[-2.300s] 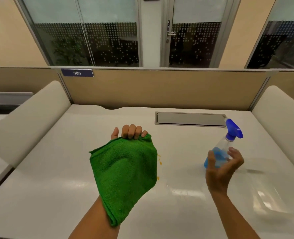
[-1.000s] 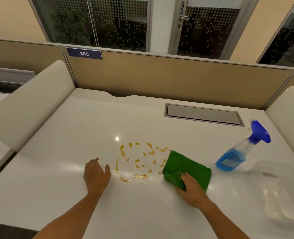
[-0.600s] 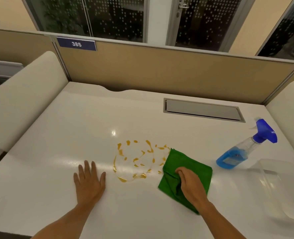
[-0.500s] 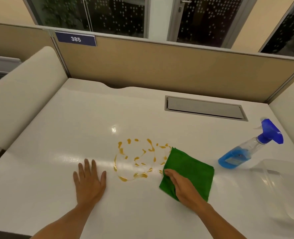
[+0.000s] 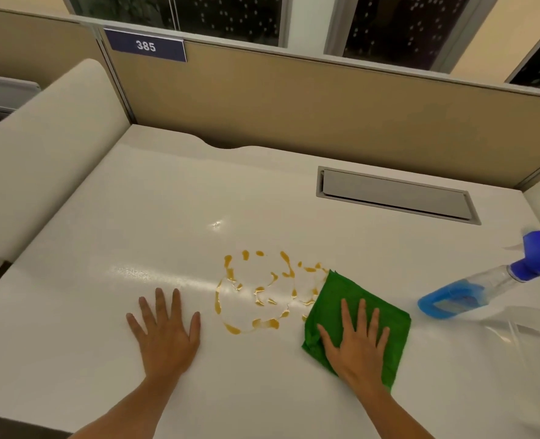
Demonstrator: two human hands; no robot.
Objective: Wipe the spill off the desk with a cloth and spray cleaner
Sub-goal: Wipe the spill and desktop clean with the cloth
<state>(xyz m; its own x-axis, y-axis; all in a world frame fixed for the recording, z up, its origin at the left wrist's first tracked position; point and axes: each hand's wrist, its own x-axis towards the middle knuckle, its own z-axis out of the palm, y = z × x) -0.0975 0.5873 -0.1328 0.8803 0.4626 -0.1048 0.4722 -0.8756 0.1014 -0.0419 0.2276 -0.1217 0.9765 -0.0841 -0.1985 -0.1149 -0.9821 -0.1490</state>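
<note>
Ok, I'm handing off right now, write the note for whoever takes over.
Left hand: flat on the desk, empty, left of the spill.
Right hand: spread flat on the green cloth, pressing, not gripping.
Cloth's far corner touches the spill's right edge.
Spray bottle: at far right, nobody holding it.
Done: cloth placed.
Left: the orange spill is still unwiped; wipe leftward across it.

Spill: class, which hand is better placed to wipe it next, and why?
The right hand: it lies flat on the cloth, whose edge touches the spill. The left hand rests bare on the desk.
</note>
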